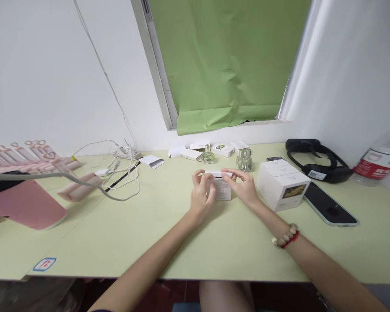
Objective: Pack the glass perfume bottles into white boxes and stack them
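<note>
Between both hands stands a small white box with fine print on its near side. My left hand has its fingers closed on the box's left side and top edge. With bent fingers, my right hand grips the flap at the top right. Whether anything is inside the box cannot be seen. Just behind it are a round glass bottle with pale green liquid and a group of small glass bottles. White boxes stand in a row right of my right hand.
A phone, a black headset and a plastic bottle are at the right. Flattened white cartons lie by the wall. White cables, pink tubes and a pink container occupy the left.
</note>
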Action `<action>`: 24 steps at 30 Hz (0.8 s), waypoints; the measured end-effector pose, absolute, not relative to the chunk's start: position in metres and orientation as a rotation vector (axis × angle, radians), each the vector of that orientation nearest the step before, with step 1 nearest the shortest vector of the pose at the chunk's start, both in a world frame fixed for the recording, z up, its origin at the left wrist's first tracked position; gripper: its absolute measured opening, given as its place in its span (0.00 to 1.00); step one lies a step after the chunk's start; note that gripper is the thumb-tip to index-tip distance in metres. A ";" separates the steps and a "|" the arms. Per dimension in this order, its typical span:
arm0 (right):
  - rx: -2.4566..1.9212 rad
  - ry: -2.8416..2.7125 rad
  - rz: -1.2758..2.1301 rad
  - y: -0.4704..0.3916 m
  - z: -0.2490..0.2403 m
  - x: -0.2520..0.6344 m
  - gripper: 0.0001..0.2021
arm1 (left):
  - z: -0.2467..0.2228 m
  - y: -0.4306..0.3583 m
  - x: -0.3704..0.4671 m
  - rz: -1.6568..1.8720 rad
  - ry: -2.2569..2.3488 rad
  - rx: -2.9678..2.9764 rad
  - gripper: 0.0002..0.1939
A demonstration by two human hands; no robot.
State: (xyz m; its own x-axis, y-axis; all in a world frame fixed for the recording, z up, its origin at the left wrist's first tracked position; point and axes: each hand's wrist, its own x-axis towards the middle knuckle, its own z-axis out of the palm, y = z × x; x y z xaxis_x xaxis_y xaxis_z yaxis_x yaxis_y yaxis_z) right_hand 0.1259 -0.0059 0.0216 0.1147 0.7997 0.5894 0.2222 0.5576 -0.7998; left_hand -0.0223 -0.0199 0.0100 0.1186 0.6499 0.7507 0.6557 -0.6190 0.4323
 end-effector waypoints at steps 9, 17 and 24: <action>-0.832 -1.377 0.876 0.000 0.023 0.130 0.15 | 0.013 -0.020 -0.022 -1.477 -1.387 -2.299 0.06; -0.814 -1.338 0.979 0.000 0.027 0.131 0.15 | 0.007 -0.023 -0.026 -1.272 -1.359 -2.396 0.13; -0.801 -1.323 1.024 0.001 0.029 0.131 0.13 | 0.005 -0.023 -0.030 -1.254 -1.323 -2.423 0.14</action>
